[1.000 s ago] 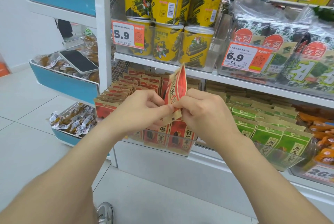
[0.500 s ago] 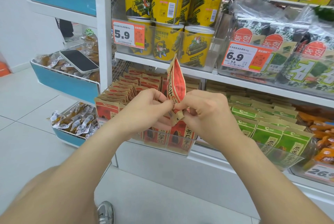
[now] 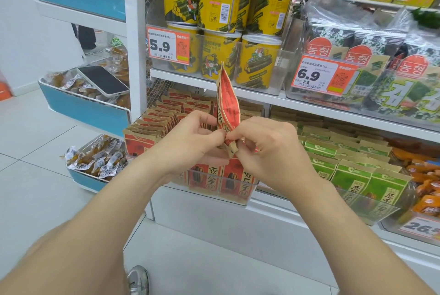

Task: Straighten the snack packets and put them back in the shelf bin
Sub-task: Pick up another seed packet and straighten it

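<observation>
Both hands, left hand (image 3: 190, 137) and right hand (image 3: 266, 144), pinch one red packet (image 3: 227, 108) upright above the bin (image 3: 238, 197). Straightening under way; packet not yet returned.

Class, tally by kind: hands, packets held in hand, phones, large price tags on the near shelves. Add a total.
Hands: 2, left hand, right hand
Red packet held: 1
Phone: 1
Large price tags: 3
Total: 7
</observation>
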